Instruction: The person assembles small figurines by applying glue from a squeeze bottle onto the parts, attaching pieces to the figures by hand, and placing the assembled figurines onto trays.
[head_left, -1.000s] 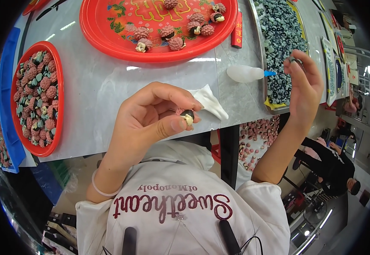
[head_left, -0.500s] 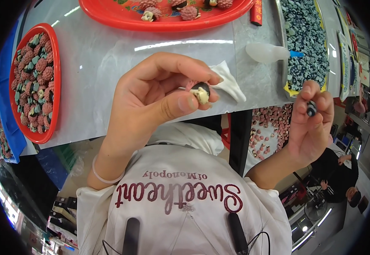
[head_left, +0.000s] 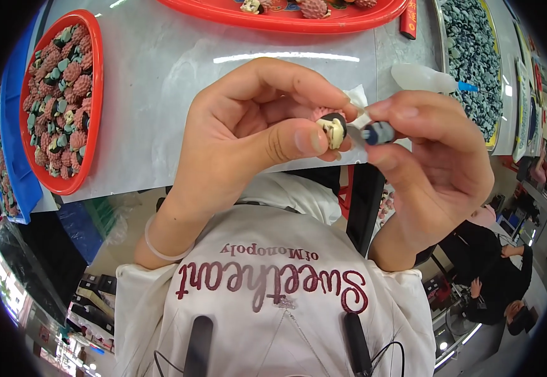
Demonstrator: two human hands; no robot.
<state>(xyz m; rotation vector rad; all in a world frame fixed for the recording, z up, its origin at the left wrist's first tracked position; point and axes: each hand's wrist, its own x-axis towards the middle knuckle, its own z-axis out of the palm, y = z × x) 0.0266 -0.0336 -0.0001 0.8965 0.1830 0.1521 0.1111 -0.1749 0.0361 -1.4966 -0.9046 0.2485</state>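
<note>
Between thumb and fingers, my left hand (head_left: 242, 125) pinches a small figurine head (head_left: 332, 130), with a cream face, dark hair and a pink knobbly part behind. My right hand (head_left: 440, 151) is closed on a small dark blue and grey piece (head_left: 379, 133), its fingertips just right of the figurine head. A narrow gap seems to part the two pieces. Behind the hands lies a crumpled white cloth (head_left: 358, 99), partly covered by the fingers.
A red oval tray (head_left: 97, 94) at left holds many pink and teal pieces, beside a blue bin (head_left: 16, 157). Another red tray (head_left: 273, 25) stands at the far side. A white squeeze bottle (head_left: 421, 78) lies by a tray of blue-grey pieces (head_left: 471, 56). A person (head_left: 493, 276) sits at right.
My right hand has come left with the dark blue and grey piece, close to the figurine head. My left hand still holds the head, slightly farther right in view.
</note>
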